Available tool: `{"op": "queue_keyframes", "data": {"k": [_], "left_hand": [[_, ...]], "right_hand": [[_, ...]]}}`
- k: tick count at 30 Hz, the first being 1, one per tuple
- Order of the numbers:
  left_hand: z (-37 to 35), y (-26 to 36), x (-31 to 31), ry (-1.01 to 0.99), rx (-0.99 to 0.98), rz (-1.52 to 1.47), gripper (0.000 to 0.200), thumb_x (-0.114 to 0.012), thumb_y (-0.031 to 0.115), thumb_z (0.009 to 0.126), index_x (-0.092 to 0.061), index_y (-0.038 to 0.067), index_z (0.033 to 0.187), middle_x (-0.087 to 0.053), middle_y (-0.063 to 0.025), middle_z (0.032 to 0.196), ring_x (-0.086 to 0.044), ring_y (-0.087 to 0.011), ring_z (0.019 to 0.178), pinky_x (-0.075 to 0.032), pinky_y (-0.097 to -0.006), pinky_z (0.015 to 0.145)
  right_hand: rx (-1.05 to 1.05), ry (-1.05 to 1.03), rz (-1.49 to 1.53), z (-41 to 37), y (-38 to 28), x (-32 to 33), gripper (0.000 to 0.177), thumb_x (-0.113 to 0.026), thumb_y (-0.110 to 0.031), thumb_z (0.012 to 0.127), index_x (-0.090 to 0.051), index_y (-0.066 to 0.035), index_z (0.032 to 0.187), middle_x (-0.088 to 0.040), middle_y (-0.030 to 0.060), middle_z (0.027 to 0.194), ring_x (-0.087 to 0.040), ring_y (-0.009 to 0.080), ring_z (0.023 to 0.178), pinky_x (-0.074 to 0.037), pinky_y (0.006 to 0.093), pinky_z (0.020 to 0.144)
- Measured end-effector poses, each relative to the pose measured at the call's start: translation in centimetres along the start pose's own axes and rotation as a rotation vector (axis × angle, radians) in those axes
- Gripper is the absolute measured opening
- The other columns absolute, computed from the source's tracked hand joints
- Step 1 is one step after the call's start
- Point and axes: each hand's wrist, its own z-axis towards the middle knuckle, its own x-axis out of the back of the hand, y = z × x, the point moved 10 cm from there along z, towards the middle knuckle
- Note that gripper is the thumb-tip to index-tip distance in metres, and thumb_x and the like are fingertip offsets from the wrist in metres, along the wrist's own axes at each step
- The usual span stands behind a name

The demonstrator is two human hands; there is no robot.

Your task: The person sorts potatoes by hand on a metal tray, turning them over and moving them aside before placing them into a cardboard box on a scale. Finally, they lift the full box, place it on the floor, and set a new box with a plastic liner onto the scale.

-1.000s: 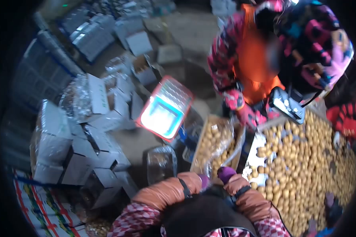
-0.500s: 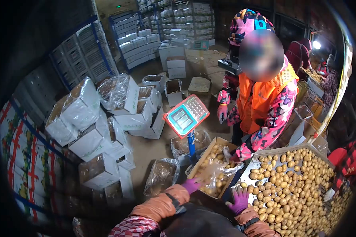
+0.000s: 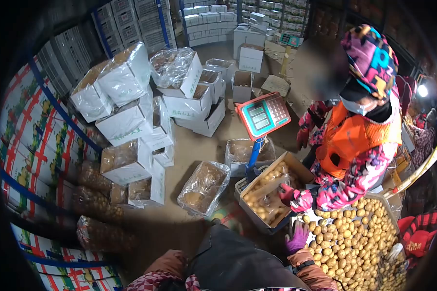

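Note:
My right hand [image 3: 297,237], in a purple glove, lies with fingers extended on the near edge of the metal sorting table [image 3: 296,222], beside the loose potatoes [image 3: 342,237]. Only the sleeve [image 3: 166,269] of my left arm shows, low at the centre left; the hand itself is out of sight. Ahead of me a cardboard box [image 3: 298,167] of potatoes, partly under clear plastic film [image 3: 266,198], sits on a scale with a red-rimmed display [image 3: 263,116]. A co-worker's gloved hand [image 3: 289,195] reaches over that box.
The co-worker in an orange vest [image 3: 349,140] stands across the box. A plastic-lined box [image 3: 204,189] lies on the floor. White cartons [image 3: 126,162] are piled at the left, near bagged potatoes [image 3: 99,235]. Another person's red sleeve [image 3: 420,235] shows at the right.
My left hand has drawn back from the box and dropped out of sight. The co-worker leans further over the box, and the plastic lies flatter on the potatoes. My view has turned left.

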Motion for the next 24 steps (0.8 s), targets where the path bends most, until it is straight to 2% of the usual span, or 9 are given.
{"op": "queue_keyframes", "data": {"k": [5, 8, 9, 10, 15, 17, 19, 21, 24], "left_hand": [[1.2, -1.8, -1.5, 0.054, -0.068, -0.022, 0.025, -0.063, 0.030, 0.083, -0.069, 0.012, 0.099, -0.065, -0.0148, 0.103, -0.065, -0.0348, 0.096, -0.051, -0.0442, 0.081], [2.4, -3.5, -1.9, 0.046, -0.058, 0.014, 0.025, -0.064, 0.031, 0.082, -0.070, 0.012, 0.097, -0.066, -0.0155, 0.099, -0.065, -0.0354, 0.095, -0.051, -0.0445, 0.081], [3.1, -3.9, -1.5, 0.054, -0.042, 0.026, 0.026, -0.064, 0.031, 0.082, -0.070, 0.011, 0.096, -0.066, -0.0158, 0.097, -0.065, -0.0356, 0.094, -0.051, -0.0447, 0.081], [4.1, -4.3, -0.4, 0.070, -0.029, 0.044, 0.026, -0.065, 0.032, 0.081, -0.070, 0.011, 0.096, -0.067, -0.0161, 0.096, -0.065, -0.0358, 0.094, -0.051, -0.0448, 0.080], [10.5, -5.9, 4.3, 0.099, -0.010, 0.179, 0.027, -0.066, 0.034, 0.079, -0.071, 0.010, 0.092, -0.068, -0.0174, 0.089, -0.066, -0.0368, 0.092, -0.051, -0.0454, 0.079], [14.0, -5.3, 5.3, -0.053, 0.026, 0.205, 0.039, -0.063, 0.040, 0.082, -0.068, 0.009, 0.104, -0.068, -0.0190, 0.103, -0.062, -0.0407, 0.101, -0.048, -0.0448, 0.088], [19.8, -7.9, 4.2, -0.030, 0.206, -0.032, 0.051, -0.060, 0.049, 0.084, -0.065, 0.009, 0.115, -0.066, -0.0213, 0.106, -0.059, -0.0428, 0.104, -0.046, -0.0444, 0.094], [25.1, -10.3, 0.2, -0.124, 0.330, -0.437, 0.055, -0.054, 0.054, 0.088, -0.065, 0.006, 0.113, -0.068, -0.0193, 0.099, -0.062, -0.0400, 0.097, -0.048, -0.0448, 0.088], [30.8, -5.9, -1.2, -0.107, 0.301, -0.435, 0.054, -0.055, 0.053, 0.088, -0.065, 0.006, 0.112, -0.068, -0.0187, 0.098, -0.063, -0.0386, 0.096, -0.048, -0.0445, 0.086]], "right_hand": [[0.110, 0.151, -0.141, -0.6, -0.1, -0.2, 0.072, -0.075, -0.031, 0.070, -0.049, -0.003, 0.131, -0.051, 0.0234, 0.130, -0.038, 0.0430, 0.132, -0.027, 0.0543, 0.110], [-0.187, -0.217, 0.082, -6.2, 10.6, -8.1, 0.077, -0.071, -0.030, 0.073, -0.041, -0.004, 0.139, -0.041, 0.0214, 0.142, -0.030, 0.0412, 0.138, -0.024, 0.0497, 0.115], [-0.226, -0.233, 0.093, -6.8, 10.6, -8.4, 0.078, -0.070, -0.030, 0.074, -0.039, -0.004, 0.140, -0.040, 0.0212, 0.144, -0.029, 0.0409, 0.139, -0.023, 0.0489, 0.115], [-0.266, -0.248, 0.104, -7.4, 10.5, -8.5, 0.078, -0.069, -0.030, 0.075, -0.038, -0.005, 0.142, -0.038, 0.0210, 0.146, -0.028, 0.0406, 0.140, -0.023, 0.0482, 0.116], [-0.037, 0.099, -0.170, -0.3, -0.1, 0.1, 0.073, -0.066, -0.030, 0.078, -0.040, -0.006, 0.141, -0.041, 0.0219, 0.144, -0.032, 0.0405, 0.138, -0.028, 0.0487, 0.113], [-0.106, 0.000, -0.139, 0.1, 0.1, 0.0, 0.075, -0.068, -0.032, 0.081, -0.038, -0.004, 0.144, -0.039, 0.0244, 0.145, -0.033, 0.0420, 0.136, -0.029, 0.0472, 0.112], [-0.153, -0.045, -0.053, 0.2, 1.3, -0.9, 0.074, -0.068, -0.029, 0.084, -0.037, -0.003, 0.145, -0.038, 0.0231, 0.146, -0.034, 0.0387, 0.137, -0.028, 0.0445, 0.112], [-0.256, -0.004, 0.175, -1.3, 3.6, -1.4, 0.068, -0.067, -0.021, 0.087, -0.036, -0.003, 0.145, -0.039, 0.0186, 0.146, -0.035, 0.0309, 0.137, -0.027, 0.0411, 0.114], [-0.522, 0.029, 0.467, -4.6, 6.4, -2.8, 0.076, -0.065, -0.004, 0.088, -0.023, -0.005, 0.151, -0.040, 0.0140, 0.146, -0.042, 0.0235, 0.131, -0.032, 0.0349, 0.110]]}}
